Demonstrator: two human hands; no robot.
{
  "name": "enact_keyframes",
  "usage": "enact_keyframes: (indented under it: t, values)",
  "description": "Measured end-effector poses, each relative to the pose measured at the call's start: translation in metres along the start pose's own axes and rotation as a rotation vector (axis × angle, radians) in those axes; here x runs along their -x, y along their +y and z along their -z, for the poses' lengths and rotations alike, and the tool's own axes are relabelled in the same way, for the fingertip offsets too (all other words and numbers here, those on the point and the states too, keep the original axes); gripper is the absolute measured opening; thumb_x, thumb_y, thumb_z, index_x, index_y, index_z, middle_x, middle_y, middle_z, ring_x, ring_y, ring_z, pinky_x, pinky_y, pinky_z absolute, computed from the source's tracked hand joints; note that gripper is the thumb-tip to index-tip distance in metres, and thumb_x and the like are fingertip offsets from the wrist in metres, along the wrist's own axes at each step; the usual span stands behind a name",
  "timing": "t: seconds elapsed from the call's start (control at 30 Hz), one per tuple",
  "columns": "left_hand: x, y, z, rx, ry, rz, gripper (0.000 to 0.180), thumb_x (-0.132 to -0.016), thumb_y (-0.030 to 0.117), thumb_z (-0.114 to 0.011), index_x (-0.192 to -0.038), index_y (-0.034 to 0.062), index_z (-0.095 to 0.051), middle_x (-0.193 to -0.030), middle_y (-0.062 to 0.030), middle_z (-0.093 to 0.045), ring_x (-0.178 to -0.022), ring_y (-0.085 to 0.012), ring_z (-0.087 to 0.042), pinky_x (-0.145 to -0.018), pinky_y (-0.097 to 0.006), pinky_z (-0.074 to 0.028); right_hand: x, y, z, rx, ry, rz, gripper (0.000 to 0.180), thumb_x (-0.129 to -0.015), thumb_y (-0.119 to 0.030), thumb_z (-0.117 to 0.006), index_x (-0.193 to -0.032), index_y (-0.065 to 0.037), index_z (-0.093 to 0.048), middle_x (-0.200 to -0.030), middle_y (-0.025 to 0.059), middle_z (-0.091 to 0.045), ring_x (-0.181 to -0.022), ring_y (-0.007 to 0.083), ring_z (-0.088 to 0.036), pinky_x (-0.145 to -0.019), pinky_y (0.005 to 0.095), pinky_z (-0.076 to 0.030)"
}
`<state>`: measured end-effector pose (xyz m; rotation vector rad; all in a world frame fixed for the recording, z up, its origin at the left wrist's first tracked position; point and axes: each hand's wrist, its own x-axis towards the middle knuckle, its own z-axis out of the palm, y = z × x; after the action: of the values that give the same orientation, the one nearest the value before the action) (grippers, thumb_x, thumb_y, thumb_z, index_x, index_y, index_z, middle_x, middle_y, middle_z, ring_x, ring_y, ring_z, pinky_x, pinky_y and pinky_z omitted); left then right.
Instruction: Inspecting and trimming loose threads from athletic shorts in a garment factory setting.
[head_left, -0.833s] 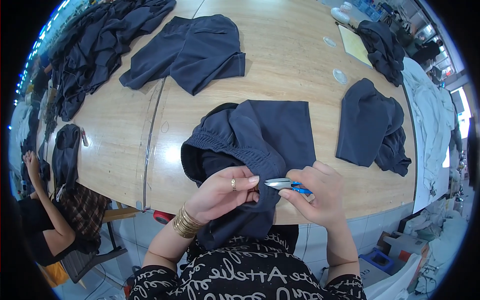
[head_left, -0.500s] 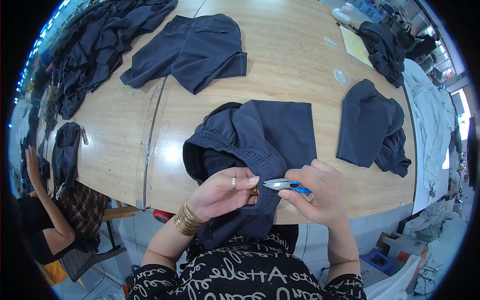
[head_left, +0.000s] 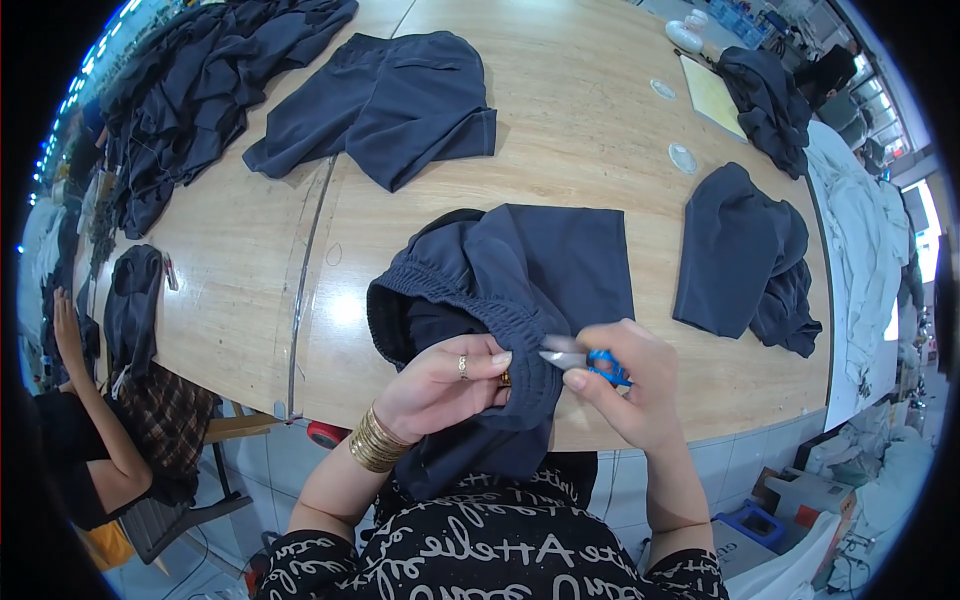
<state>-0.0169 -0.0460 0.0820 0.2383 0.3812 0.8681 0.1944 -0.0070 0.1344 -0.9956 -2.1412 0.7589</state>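
Dark navy shorts lie at the table's near edge, with their gathered elastic waistband turned toward me. My left hand pinches that waistband between thumb and fingers; part of the fingers is hidden inside the cloth. In my right hand are small thread snips with blue handles and metal blades. The blades are spread, their tips close to the waistband beside my left fingertips. Whether they touch the cloth I cannot tell. The upper fingers of my right hand are blurred.
More navy shorts lie flat farther off, with a large heap of dark garments at far left. Folded navy garments rest to the right. At the left edge a co-worker's arm reaches to the table.
The snips' blades, closed together before, are now spread and drawn slightly back to the right from the waistband. My left hand keeps its pinch, nearly unmoved.
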Motion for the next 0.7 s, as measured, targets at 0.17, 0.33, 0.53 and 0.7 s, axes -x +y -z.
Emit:
enact_keyframes:
  t: [0.17,0.33,0.53,0.7]
  values:
    - [0.0,0.0,-0.003,-0.019,-0.024,-0.04,0.021,-0.094,0.014,-0.048,-0.105,-0.0035,-0.053,-0.102,-0.0085,-0.058,-0.091,-0.0143,-0.054,-0.083,-0.03,-0.042,-0.001,-0.007,-0.014,-0.262,0.151,-0.023,0.036,-0.066,-0.017,-0.08,-0.094,-0.006,-0.061,-0.07,0.0028,-0.059,-0.053,0.0118,-0.046,-0.048,0.023,-0.036]
    - [0.0,0.0,-0.013,-0.064,0.032,-0.076,0.022,-0.094,0.015,-0.049,-0.104,-0.0034,-0.053,-0.101,-0.0087,-0.058,-0.091,-0.0141,-0.054,-0.083,-0.029,-0.042,-0.003,-0.008,-0.021,-0.413,0.03,-0.144,0.043,-0.067,-0.023,-0.08,-0.096,-0.002,-0.057,-0.081,0.0021,-0.055,-0.063,0.0055,-0.043,-0.051,0.0198,-0.034]
    - [0.008,0.006,-0.01,-0.104,0.059,-0.125,0.017,-0.094,0.015,-0.05,-0.097,-0.0015,-0.053,-0.095,-0.007,-0.056,-0.088,-0.0128,-0.053,-0.083,-0.029,-0.043,-0.006,-0.002,-0.001,0.055,-0.032,0.046,0.037,-0.07,-0.035,-0.076,-0.083,-0.005,-0.058,-0.062,0.0016,-0.048,-0.051,0.0125,-0.043,-0.049,0.0236,-0.035]
    - [0.006,0.006,-0.014,-0.133,0.126,-0.091,0.016,-0.094,0.015,-0.051,-0.095,-0.0009,-0.053,-0.092,-0.0061,-0.056,-0.085,-0.0126,-0.053,-0.082,-0.028,-0.043,-0.006,0.001,-0.004,0.102,-0.08,0.01,0.033,-0.072,-0.034,-0.074,-0.076,-0.005,-0.058,-0.062,0.0058,-0.052,-0.054,0.0188,-0.052,-0.049,0.0282,-0.038]
